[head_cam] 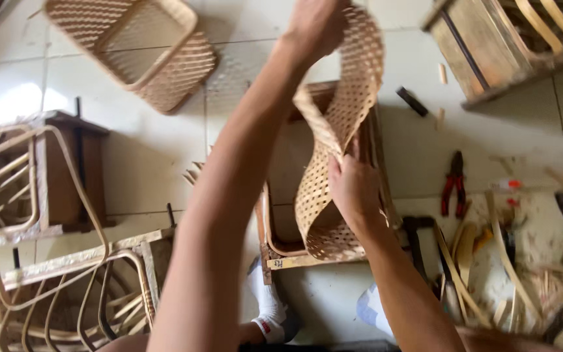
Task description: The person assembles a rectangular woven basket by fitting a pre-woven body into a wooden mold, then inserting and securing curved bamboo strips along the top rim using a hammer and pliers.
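I am seeing the woven strip [340,124] hanging between my left grip [314,26] and right grip [353,189], a wooden frame [281,254] sitting beneath, pliers [452,182] lying right of them.

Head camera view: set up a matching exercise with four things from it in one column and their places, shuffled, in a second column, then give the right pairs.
Things:
1. woven strip
2. pliers
3. finished basket
4. wooden crate

Places:
A. top left, on the tiled floor
B. between the left hand and right hand
C. top right corner
D. on the floor, right of the right hand

Pairs: 1-B, 2-D, 3-A, 4-C
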